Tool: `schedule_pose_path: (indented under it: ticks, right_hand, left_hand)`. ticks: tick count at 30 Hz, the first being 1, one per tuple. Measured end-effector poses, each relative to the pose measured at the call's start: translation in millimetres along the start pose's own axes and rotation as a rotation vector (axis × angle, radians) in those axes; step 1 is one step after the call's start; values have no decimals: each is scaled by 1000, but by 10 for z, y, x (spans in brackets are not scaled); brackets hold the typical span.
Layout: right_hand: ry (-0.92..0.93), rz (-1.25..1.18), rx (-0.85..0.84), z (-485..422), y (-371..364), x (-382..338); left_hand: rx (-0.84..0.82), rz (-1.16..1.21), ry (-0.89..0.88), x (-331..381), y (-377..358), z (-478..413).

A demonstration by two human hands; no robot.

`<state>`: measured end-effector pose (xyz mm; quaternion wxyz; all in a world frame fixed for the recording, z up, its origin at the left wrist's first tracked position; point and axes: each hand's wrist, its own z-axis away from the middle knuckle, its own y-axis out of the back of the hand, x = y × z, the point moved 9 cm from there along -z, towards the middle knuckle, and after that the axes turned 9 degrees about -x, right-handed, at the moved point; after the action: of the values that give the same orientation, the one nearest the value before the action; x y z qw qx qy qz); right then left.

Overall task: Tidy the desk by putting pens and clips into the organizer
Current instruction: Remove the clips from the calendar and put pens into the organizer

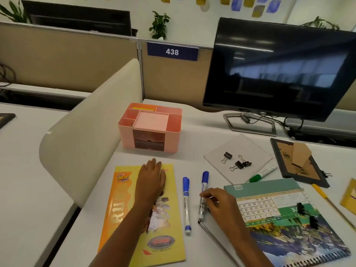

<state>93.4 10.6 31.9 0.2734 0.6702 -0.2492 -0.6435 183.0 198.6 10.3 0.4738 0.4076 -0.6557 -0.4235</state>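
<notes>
A pink desk organizer (150, 140) stands at the back of the desk beside the divider. Two blue markers lie in front of it: the left marker (186, 204) is free, and my right hand (217, 202) has its fingers closed around the middle of the right marker (204, 182). My left hand (152, 180) rests flat, fingers apart, on a yellow booklet (163, 218). Three black binder clips (238, 161) sit on a white notebook (252, 149). Two more black clips (307, 214) lie on the calendar. A green marker (263, 173) lies by the notebook.
A spiral calendar (289, 228) and green book lie at the right. A picture frame (298, 162) lies face down, with a yellow pencil (327, 199) near it. A black pen (215, 239) lies near the front. A dark monitor (279, 68) stands at the back right.
</notes>
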Motion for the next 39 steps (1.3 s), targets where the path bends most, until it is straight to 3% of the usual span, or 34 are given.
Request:
schedule_pose_path:
  ticks: [12, 21, 30, 33, 36, 39]
  right_hand:
    - [125, 132, -33, 483, -164, 14]
    - [136, 374, -106, 476, -287, -85]
    - [41, -72, 47, 74, 593, -482]
    - [91, -229, 118, -42, 1006, -754]
    - [118, -519, 226, -147, 1310, -853]
    - [29, -873, 278, -291, 1306, -709]
  left_hand:
    - [-26, 55, 21, -18, -41, 26]
    - [-34, 91, 64, -16, -12, 61]
    - [-49, 4, 38, -8, -4, 38]
    - [-52, -12, 31, -9, -13, 34]
    - [-49, -10, 33, -21, -27, 26]
    - [-50, -3, 37, -23, -28, 27]
